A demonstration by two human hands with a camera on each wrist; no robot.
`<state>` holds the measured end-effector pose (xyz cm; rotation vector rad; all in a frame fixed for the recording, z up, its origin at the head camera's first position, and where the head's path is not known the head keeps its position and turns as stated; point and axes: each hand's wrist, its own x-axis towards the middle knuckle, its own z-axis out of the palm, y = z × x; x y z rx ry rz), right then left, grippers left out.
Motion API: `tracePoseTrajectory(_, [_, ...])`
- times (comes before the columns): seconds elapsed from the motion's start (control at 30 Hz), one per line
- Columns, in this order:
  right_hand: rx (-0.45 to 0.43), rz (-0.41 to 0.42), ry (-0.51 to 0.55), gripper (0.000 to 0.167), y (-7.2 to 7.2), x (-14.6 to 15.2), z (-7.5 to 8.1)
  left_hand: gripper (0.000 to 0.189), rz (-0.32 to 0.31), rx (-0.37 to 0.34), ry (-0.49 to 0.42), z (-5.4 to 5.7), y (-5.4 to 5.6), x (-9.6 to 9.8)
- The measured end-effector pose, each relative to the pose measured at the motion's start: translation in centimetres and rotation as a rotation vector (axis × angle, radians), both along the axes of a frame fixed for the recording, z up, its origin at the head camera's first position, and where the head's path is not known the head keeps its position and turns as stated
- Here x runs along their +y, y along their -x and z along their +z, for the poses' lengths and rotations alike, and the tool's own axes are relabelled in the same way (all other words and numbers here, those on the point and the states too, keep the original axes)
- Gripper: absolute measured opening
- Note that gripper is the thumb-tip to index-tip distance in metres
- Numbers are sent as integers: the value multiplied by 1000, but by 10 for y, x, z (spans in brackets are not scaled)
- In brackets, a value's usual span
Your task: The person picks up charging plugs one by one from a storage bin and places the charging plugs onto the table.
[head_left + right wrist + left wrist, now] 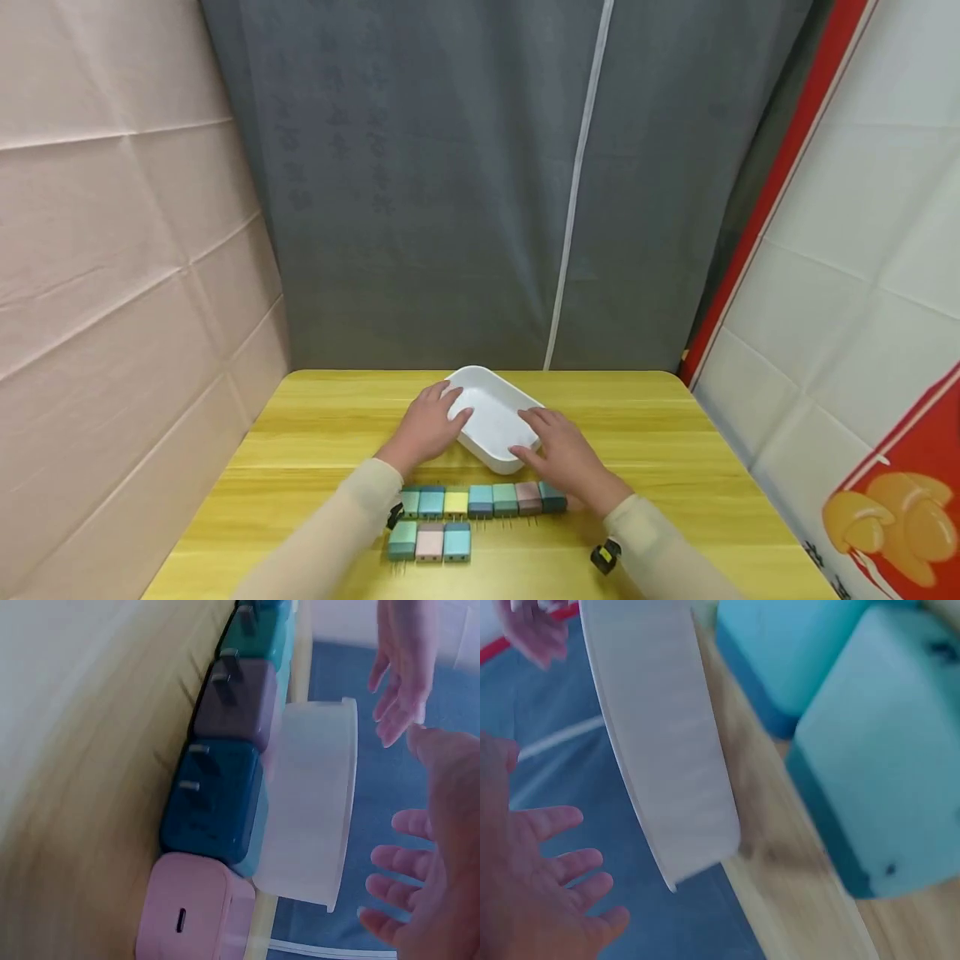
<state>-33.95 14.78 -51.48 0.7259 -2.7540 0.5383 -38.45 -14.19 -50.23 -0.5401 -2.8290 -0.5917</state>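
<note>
A white rectangular tray (495, 412) stands turned at an angle on the table, with nothing inside. My left hand (429, 423) is over its left edge, fingers spread and loosely bent. Over the right edge hovers my right hand (561, 450), its fingers relaxed and apart. In both wrist views the hands show air between their fingers and the tray's wall (311, 802). Closer to me lie colourful plug chargers in two rows, among them a yellow charger (456, 502), a dark blue charger (214, 802) with metal prongs and a pink charger (187, 915) with a port.
The front row holds a green charger (402, 540), a pink charger (430, 542) and a blue charger (457, 542). A wooden table (337, 400) carries everything. Behind it hangs a grey curtain (420, 208), with pale cloth (135, 292) at left and a white-and-red sheet (840, 250) at right.
</note>
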Motion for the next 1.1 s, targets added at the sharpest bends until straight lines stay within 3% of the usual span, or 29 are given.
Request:
tracePoseTrajectory(0.13, [-10, -14, -56, 76, 0, -1, -1, 69, -36, 11, 110, 1, -17, 6])
tracePoseTrajectory(0.27, [-35, -31, -79, 79, 0, -3, 0, 75, -62, 32, 162, -5, -23, 8])
tracePoseTrajectory(0.53, [-62, -69, -89, 81, 11, -8, 5, 78, -54, 55, 120, -8, -29, 13])
tracePoseTrajectory(0.9, [-84, -72, -106, 81, 11, -11, -3, 76, -24, -6, 135, -8, -39, 15])
tracePoseTrajectory(1.1, [-71, -72, -89, 83, 14, -11, -4, 77, -32, 16, 121, -11, -37, 15])
